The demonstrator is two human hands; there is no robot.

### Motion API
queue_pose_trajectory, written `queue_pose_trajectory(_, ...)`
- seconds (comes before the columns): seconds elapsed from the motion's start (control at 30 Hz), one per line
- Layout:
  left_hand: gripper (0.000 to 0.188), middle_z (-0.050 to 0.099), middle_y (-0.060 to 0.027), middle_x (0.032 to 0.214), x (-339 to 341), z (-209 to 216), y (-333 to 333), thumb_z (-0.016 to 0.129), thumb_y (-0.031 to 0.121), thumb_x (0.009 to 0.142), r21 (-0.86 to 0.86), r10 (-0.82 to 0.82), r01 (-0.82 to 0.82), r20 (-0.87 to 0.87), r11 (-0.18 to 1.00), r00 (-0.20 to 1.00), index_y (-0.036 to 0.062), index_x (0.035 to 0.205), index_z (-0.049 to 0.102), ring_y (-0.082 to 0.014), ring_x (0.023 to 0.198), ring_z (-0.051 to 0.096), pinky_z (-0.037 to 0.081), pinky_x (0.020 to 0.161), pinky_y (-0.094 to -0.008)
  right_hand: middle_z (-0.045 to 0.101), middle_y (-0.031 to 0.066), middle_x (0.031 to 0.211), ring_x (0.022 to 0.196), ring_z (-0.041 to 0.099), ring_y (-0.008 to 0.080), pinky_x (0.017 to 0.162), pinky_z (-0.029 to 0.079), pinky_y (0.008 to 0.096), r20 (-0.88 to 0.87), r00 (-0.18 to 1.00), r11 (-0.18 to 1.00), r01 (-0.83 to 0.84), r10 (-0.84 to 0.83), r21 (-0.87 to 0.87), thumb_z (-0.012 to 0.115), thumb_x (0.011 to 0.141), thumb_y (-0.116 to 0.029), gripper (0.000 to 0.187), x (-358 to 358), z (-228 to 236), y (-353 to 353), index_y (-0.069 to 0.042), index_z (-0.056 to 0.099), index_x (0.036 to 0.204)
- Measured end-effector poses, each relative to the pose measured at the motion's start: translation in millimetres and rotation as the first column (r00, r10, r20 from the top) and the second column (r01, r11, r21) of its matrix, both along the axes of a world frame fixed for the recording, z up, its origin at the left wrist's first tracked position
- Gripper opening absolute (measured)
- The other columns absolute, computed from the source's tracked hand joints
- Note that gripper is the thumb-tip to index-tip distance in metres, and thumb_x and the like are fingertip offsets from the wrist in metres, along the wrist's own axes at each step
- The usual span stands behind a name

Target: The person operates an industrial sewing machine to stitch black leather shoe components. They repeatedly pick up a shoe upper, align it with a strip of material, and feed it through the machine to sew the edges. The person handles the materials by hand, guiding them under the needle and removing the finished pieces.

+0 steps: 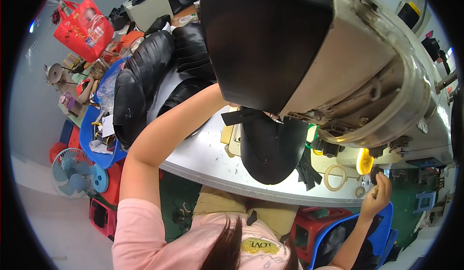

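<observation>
A large sewing machine [357,52] with a black front cover fills the upper middle. Under its head lies a black leather-like piece [271,151] with a rounded end, overhanging the table's near edge slightly. A black strip [238,118] crosses its upper left part. My left arm reaches up behind the machine head; only a sliver of my left hand [234,105] shows, so its fingers are hidden. On the right, my right hand [377,198] is raised beyond the table edge, fingers curled around something small and dark that I cannot make out.
Stacked black curved pieces [150,57] lie on the white table [193,159] at left. Black scraps [308,171] and a cream ring [335,177] sit right of the work. A blue tub [92,135], fan [73,173], red stool [314,226] and blue chair [386,221] stand around.
</observation>
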State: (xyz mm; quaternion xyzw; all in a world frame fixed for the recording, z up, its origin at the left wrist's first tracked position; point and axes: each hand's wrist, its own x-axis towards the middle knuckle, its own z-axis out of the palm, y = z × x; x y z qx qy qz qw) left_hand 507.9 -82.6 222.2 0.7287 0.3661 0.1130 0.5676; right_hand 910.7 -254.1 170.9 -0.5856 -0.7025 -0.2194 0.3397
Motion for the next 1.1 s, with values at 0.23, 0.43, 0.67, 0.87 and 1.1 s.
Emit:
queue_pose_trajectory(0.23, 0.054, 0.056, -0.0148, 0.109, 1.6, -4.9, -4.4, 0.074, 0.021, 0.069, -0.003, -0.003, 0.003, 0.014, 1.0, 1.0, 0.0022, 0.115, 0.052, -0.0242, 0.102, 0.053, 0.041, 0.09, -0.0313, 0.062, 0.0127, 0.093, 0.086, 0.059, 0.0293, 0.074, 0.047, 0.0338, -0.042, 0.997, 0.998, -0.06, 0.059, -0.008, 0.047, 0.072, 0.011, 0.021, 6.4, 0.9, -3.3, 0.002, 0.059, 0.087)
queue_pose_trajectory(0.43, 0.057, 0.055, -0.0163, 0.112, 1.4, -8.8, -11.4, 0.074, 0.022, 0.069, 0.003, 0.027, -0.026, -0.086, 1.0, 0.996, 0.0017, 0.117, 0.05, -0.0261, 0.105, 0.051, 0.04, 0.09, -0.032, 0.062, 0.0122, 0.092, 0.08, 0.059, 0.0236, 0.069, 0.047, 0.0315, -0.123, 0.984, 0.943, 0.163, -0.133, 0.29, 0.051, 0.083, -0.005, 0.017, 106.0, 28.3, 15.7, -0.001, 0.059, 0.098)
queue_pose_trajectory(0.67, 0.058, 0.054, -0.0174, 0.114, 6.0, 6.2, -18.6, 0.074, 0.023, 0.068, -0.029, 0.056, -0.062, -0.176, 0.998, 0.983, 0.0016, 0.117, 0.05, -0.0275, 0.109, 0.049, 0.039, 0.092, -0.0335, 0.059, 0.0115, 0.082, 0.064, 0.055, 0.0166, 0.052, 0.047, 0.0292, -0.239, 0.877, 0.871, 0.461, -0.417, 0.169, 0.042, 0.089, -0.042, 0.047, 338.6, 136.0, 51.7, 0.0, 0.054, 0.107)
queue_pose_trajectory(0.87, 0.058, 0.053, -0.0175, 0.115, 3.7, 7.0, -22.2, 0.074, 0.022, 0.068, -0.106, 0.093, -0.112, -0.17, 0.988, 0.981, 0.0023, 0.118, 0.05, -0.0277, 0.109, 0.048, 0.039, 0.092, -0.034, 0.052, 0.0065, 0.07, 0.05, 0.044, 0.0118, 0.039, 0.035, 0.0251, -0.86, 0.462, 0.876, 0.295, 0.219, 0.382, 0.044, 0.09, -0.039, 0.042, 322.2, 47.6, 98.9, 0.0, 0.054, 0.099)
queue_pose_trajectory(1.1, 0.056, 0.056, -0.015, 0.111, 2.1, 8.2, -18.3, 0.074, 0.021, 0.068, 0.046, 0.042, -0.035, -0.159, 0.998, 0.986, 0.0014, 0.116, 0.052, -0.0252, 0.104, 0.052, 0.041, 0.089, -0.0318, 0.061, 0.0024, 0.085, 0.049, 0.04, 0.0078, 0.045, 0.032, 0.0206, -0.852, 0.51, 0.928, 0.362, -0.12, 0.086, 0.046, 0.091, -0.031, 0.035, 221.9, -27.5, 54.0, -0.001, 0.06, 0.1)
